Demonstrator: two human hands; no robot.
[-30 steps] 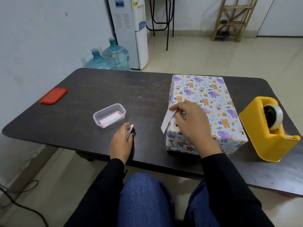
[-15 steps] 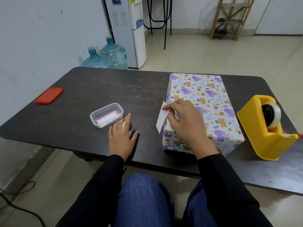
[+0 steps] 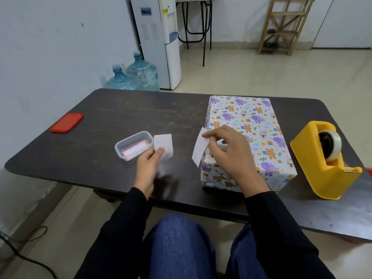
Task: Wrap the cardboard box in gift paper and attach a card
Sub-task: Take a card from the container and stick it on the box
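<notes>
The box wrapped in animal-print gift paper (image 3: 253, 125) stands on the dark table (image 3: 120, 117), right of centre. My right hand (image 3: 227, 152) rests over the box's near left corner and pinches a white slip of paper (image 3: 198, 149) by its upper edge. The slip hangs beside the box's left face. My left hand (image 3: 148, 168) is lifted above the table to the left and pinches a second small white paper piece (image 3: 164, 144) by its lower edge. That piece is slightly blurred.
A clear plastic tub (image 3: 132, 144) with pink-edged cards inside sits left of my left hand. Its red lid (image 3: 66, 122) lies near the table's left edge. A yellow tape dispenser (image 3: 324, 160) stands right of the box. Water bottles (image 3: 138, 75) and a dispenser stand behind.
My left hand has risen from the table surface and now holds up a small white paper piece. My right hand keeps the white slip at the box's corner.
</notes>
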